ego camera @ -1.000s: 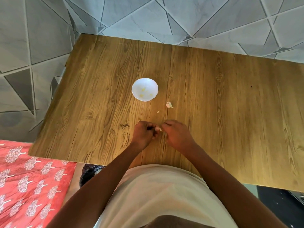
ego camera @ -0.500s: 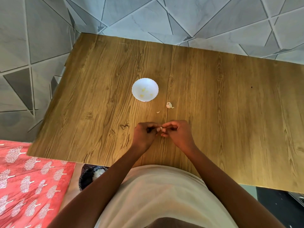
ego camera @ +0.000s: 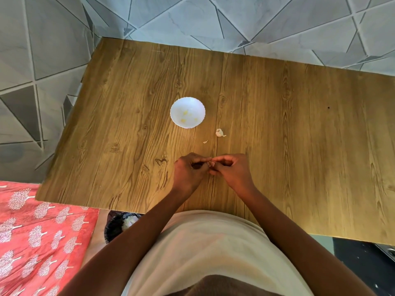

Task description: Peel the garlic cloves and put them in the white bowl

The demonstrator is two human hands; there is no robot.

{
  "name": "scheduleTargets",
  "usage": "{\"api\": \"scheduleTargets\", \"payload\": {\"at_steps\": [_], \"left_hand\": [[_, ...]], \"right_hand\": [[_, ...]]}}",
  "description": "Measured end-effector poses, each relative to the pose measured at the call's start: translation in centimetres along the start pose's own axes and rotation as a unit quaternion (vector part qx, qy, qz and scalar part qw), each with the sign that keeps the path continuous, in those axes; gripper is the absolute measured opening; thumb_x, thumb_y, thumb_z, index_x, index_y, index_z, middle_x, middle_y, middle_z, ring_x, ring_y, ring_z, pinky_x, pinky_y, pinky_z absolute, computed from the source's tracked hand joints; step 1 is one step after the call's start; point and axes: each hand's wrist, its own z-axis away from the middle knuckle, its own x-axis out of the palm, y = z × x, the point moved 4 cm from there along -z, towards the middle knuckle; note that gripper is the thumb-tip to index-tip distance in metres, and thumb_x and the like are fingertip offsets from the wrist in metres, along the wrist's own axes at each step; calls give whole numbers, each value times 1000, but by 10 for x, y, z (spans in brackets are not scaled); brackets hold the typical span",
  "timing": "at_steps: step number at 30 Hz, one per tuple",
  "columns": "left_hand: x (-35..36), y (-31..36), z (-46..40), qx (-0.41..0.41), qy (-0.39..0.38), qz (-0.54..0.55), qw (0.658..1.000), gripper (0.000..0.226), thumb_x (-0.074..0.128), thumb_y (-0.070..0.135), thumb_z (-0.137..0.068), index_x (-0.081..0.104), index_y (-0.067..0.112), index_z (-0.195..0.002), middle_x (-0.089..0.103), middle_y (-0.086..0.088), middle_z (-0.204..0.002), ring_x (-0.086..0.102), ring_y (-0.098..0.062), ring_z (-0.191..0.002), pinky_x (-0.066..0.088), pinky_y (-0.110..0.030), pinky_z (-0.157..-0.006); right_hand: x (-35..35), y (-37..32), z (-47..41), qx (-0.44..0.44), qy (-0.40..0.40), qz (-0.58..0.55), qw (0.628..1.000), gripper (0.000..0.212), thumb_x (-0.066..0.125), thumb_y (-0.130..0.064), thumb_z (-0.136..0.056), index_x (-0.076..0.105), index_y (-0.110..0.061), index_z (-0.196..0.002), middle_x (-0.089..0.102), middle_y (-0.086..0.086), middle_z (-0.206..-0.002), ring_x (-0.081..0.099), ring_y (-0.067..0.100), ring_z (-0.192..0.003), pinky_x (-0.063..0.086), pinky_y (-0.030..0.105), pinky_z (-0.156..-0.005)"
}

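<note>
Little differs from half a second ago: left hand (ego camera: 189, 170) and right hand (ego camera: 229, 169) still pinch one garlic clove (ego camera: 210, 164) between curled fingertips. At 12 o'clock, the white bowl (ego camera: 187, 112) holds three yellowish peeled cloves.

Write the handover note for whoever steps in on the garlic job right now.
Hands: left hand and right hand meet over the wooden table, fingers curled, both pinching one garlic clove between them; it is mostly hidden, so how much skin remains cannot be told.
Things: white bowl sits beyond the hands with a few yellowish peeled pieces inside. A garlic piece with skin lies right of the bowl, a small skin flake nearer the hands.
Done: some cloves are in the bowl.
Left: finish this clove, drop it in, then handle the piece on the table.
</note>
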Motion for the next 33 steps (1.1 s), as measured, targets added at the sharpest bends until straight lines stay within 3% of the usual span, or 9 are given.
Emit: {"api": "scheduleTargets", "payload": {"at_steps": [10,16,24,29,33], "left_hand": [[1,9,3,15,40,-27,999,16,81,3,-83,83,11,-98,78,1,-93,73,-5,-81,60,-23,-73],[-2,11,3,-18,21,6,1000,16,78,3,-87,82,12,-99,79,6,-91,75,-5,-82,60,-20,-74],[-3,6,2,-83,-1,63,995,16,77,3,-88,83,13,-98,80,3,-89,76,-12,-85,61,-26,-80],[-3,8,2,-5,-16,-5,1000,14,80,11,-89,82,16,-102,79,8,-93,74,-5,-85,62,-25,-78],[-3,9,1,-8,-7,-6,1000,16,80,10,-88,82,13,-104,79,6,-94,75,-6,-86,63,-28,-78]], "right_hand": [[-1,1,-3,-58,17,52,997,14,79,-1,-84,80,-11,-93,78,7,-84,77,23,-81,64,46,-76],[1,3,1,53,-12,-136,989,9,74,7,-85,76,1,-91,76,20,-92,76,30,-89,64,35,-75],[-2,7,2,108,-37,-192,975,14,71,11,-86,73,10,-100,75,25,-96,76,33,-89,63,32,-76],[-3,1,1,72,-44,-148,985,10,73,4,-88,74,5,-97,75,23,-94,76,31,-90,64,35,-77],[-2,-3,-2,34,-47,-85,995,9,71,6,-89,76,-1,-93,76,18,-89,77,26,-85,64,32,-74]]}}
